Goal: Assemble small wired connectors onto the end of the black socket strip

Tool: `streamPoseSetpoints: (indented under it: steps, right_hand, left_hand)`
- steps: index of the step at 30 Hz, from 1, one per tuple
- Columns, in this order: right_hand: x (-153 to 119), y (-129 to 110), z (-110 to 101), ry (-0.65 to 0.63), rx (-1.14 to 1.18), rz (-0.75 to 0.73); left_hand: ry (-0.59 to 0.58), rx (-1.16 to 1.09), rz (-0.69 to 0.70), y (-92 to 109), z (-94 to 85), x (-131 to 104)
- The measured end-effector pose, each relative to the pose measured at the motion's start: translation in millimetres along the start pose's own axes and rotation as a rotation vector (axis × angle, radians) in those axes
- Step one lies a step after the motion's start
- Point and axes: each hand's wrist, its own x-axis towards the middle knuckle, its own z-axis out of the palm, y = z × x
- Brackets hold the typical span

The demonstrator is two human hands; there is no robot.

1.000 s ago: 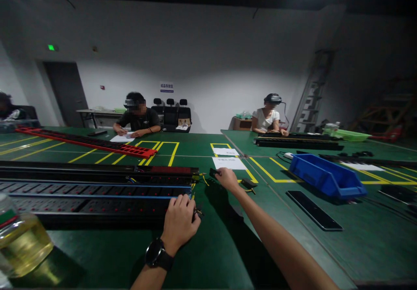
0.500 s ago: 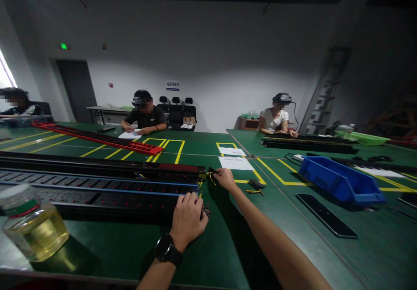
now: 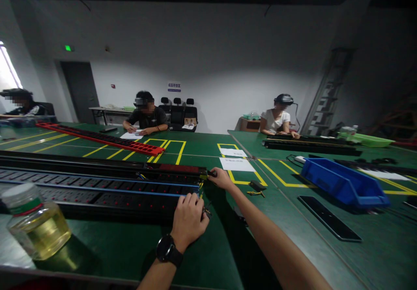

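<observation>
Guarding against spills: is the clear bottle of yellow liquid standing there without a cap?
No, a white cap tops the clear bottle of yellow liquid.

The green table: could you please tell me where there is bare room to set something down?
Bare tabletop shows between the bottle and the watch, and between the right forearm and the flat dark slab. It is crowded at the end of the long black strips, where the left hand, right hand and yellow wires sit close.
</observation>
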Motion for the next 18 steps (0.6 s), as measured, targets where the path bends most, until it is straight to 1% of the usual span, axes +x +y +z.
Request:
streamPoseSetpoints:
  steps: [5,9,12,14,18]
  right_hand:
    - [-6.0,-9.7,4.1,0.066,-0.176,0.079]
    - [-9.1,-11.1,5.3,0.022,-0.272,0.076]
    - [-7.4,-7.6,3.0,-0.008,-0.252,0.058]
    - [-5.0,-3.2,-0.5,-0.034,-0.193,0.026]
    - [-3.2,13.3,-14.7,-0.069,-0.055,-0.007]
  left_hand:
    - [0.010,0.005,0.005,0.0,-0.5,-0.5]
    - [0.011,0.014,0.007,-0.4,1.0,-0.6]
    - [0.012,0.015,0.008,-0.5,2.3,-0.5]
    - [0.011,0.009,0.008,-0.3,2.5,-0.4]
    - [0.015,-0.005,0.004,0.0,1.3,-0.6]
